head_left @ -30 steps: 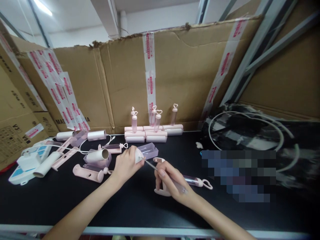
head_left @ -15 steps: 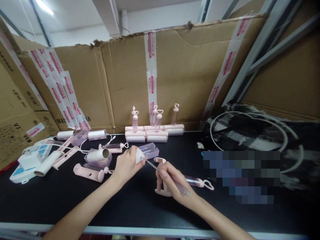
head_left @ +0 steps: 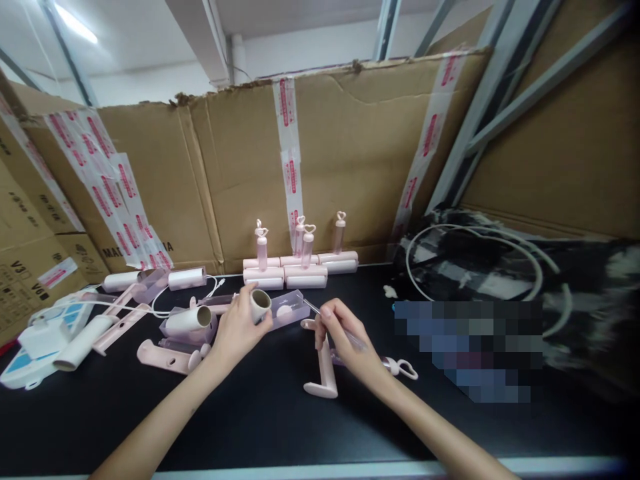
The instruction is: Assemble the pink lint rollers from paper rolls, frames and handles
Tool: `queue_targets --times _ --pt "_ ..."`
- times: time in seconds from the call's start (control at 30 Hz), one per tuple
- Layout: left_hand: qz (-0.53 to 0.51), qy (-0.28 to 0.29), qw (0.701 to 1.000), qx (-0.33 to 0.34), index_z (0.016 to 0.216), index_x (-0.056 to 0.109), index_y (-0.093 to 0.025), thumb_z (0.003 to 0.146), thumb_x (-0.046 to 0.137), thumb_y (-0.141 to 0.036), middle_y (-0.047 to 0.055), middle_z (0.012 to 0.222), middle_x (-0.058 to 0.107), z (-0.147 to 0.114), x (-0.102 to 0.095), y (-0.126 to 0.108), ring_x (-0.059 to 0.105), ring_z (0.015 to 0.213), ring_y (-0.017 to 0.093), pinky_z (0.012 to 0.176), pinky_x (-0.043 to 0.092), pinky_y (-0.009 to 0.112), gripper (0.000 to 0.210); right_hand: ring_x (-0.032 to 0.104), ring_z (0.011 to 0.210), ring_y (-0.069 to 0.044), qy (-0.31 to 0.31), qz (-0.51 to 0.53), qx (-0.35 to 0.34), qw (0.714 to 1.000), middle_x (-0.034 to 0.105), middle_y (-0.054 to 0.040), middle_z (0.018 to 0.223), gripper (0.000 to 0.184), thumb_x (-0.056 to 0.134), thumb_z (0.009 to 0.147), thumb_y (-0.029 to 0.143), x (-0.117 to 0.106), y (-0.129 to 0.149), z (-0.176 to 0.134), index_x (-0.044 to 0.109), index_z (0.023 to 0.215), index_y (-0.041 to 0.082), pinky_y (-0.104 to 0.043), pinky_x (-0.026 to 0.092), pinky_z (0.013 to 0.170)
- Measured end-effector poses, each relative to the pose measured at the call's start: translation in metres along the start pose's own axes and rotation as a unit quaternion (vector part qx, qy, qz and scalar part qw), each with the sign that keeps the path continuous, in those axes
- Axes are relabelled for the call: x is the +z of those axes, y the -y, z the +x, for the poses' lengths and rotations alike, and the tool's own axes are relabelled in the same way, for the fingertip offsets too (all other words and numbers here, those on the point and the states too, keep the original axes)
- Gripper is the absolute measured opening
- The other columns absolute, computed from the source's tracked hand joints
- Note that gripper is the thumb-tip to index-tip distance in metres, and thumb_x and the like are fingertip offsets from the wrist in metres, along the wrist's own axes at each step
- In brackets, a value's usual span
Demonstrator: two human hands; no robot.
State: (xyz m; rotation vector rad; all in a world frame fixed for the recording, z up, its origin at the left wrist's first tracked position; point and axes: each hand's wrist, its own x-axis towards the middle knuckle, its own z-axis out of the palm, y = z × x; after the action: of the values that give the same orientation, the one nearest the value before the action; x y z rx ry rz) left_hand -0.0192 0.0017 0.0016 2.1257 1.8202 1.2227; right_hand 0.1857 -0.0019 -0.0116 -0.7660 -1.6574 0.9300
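Note:
My left hand point(head_left: 241, 327) is closed round a white sticky-paper roll point(head_left: 261, 307), its hollow cardboard core facing me. Between the fingers of my right hand point(head_left: 347, 333) is a slim tool with a thin metal shaft point(head_left: 313, 307) and a clear handle; its exact kind is unclear. The shaft's tip is by a translucent lilac cover point(head_left: 299, 305), in which a pale round piece point(head_left: 285, 312) shows. Below my right hand stands a pale pink roller frame point(head_left: 326, 370), partly hidden by the fingers. A clear tube with a heart-shaped loop point(head_left: 407, 369) lies behind that hand.
Several pink lint rollers point(head_left: 306, 278) with upright handles stand against the cardboard wall point(head_left: 240, 167). Loose rolls point(head_left: 187, 321), pink frames point(head_left: 167, 358) and a white charger with cable point(head_left: 45, 339) lie left. At right are black plastic and a white hoop point(head_left: 415, 267).
The roll in my left hand has turned, so its open core now shows. A pale round piece now shows in the lilac cover. My right hand keeps the tool. The view has shifted slightly.

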Motion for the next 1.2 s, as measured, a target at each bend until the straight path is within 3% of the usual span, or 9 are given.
queue_targets --times 0.1,0.17,0.27,0.37,0.57,0.77,1.2 --pt "-0.248 -0.085 0.964 -0.052 0.105 0.051 -0.021 0.069 0.065 -0.031 0.007 0.106 0.060 0.008 -0.008 0.005 0.057 0.099 0.023 0.084 0.046 0.034 0.040 0.051 0.048 -0.009 -0.011 0.067 0.005 0.998 0.050 0.0056 0.057 0.026 0.039 0.092 0.037 0.000 0.004 -0.002 0.041 0.074 0.020 -0.029 0.046 0.067" --pt "-0.408 -0.115 0.897 -0.123 0.098 0.051 -0.020 0.067 0.067 -0.031 0.005 0.101 0.060 0.012 -0.008 0.008 0.059 0.093 0.021 0.080 0.049 0.035 0.037 0.051 0.044 -0.009 -0.003 0.122 0.021 0.992 0.049 0.0059 0.059 0.026 0.041 0.091 0.039 0.002 0.006 -0.004 0.040 0.073 0.020 -0.026 0.044 0.056" --pt "-0.582 -0.118 0.778 -0.205 0.084 0.050 -0.018 0.070 0.062 -0.022 0.002 0.090 0.059 0.016 -0.003 0.011 0.060 0.089 0.019 0.081 0.051 0.040 0.019 0.053 0.043 -0.008 0.001 0.182 0.039 0.983 0.048 0.0061 0.061 0.027 0.042 0.091 0.040 0.006 0.007 -0.004 0.040 0.073 0.020 -0.023 0.043 0.050" --pt "-0.643 -0.102 0.719 -0.242 0.075 0.049 -0.017 0.071 0.055 -0.013 0.000 0.079 0.058 0.015 0.002 0.011 0.061 0.087 0.018 0.086 0.049 0.044 0.008 0.053 0.045 -0.008 -0.007 0.199 0.039 0.979 0.049 0.0062 0.062 0.026 0.043 0.091 0.040 0.006 0.003 -0.003 0.039 0.074 0.020 -0.023 0.042 0.050" --pt "-0.658 -0.070 0.703 -0.261 0.075 0.050 -0.017 0.073 0.050 -0.010 0.002 0.077 0.061 0.011 0.007 0.008 0.062 0.085 0.018 0.087 0.049 0.045 0.007 0.054 0.045 -0.009 0.006 0.205 0.040 0.978 0.048 0.0066 0.060 0.027 0.043 0.089 0.043 0.007 0.000 -0.002 0.037 0.075 0.021 -0.021 0.041 0.047" --pt "-0.649 -0.091 0.708 -0.262 0.077 0.051 -0.016 0.073 0.049 -0.009 0.004 0.088 0.063 0.010 0.010 0.008 0.062 0.094 0.020 0.087 0.049 0.045 0.008 0.053 0.044 -0.009 0.004 0.213 0.039 0.976 0.048 0.0065 0.060 0.027 0.044 0.089 0.043 0.008 0.004 -0.003 0.038 0.075 0.021 -0.021 0.040 0.047" --pt "-0.651 -0.072 0.709 -0.262 0.079 0.052 -0.017 0.072 0.055 -0.012 0.002 0.085 0.059 0.005 0.015 0.009 0.061 0.091 0.020 0.084 0.051 0.044 0.009 0.052 0.044 -0.009 -0.020 0.204 0.057 0.977 0.047 0.0058 0.060 0.027 0.044 0.089 0.040 0.012 0.014 -0.011 0.038 0.072 0.020 -0.022 0.041 0.047"
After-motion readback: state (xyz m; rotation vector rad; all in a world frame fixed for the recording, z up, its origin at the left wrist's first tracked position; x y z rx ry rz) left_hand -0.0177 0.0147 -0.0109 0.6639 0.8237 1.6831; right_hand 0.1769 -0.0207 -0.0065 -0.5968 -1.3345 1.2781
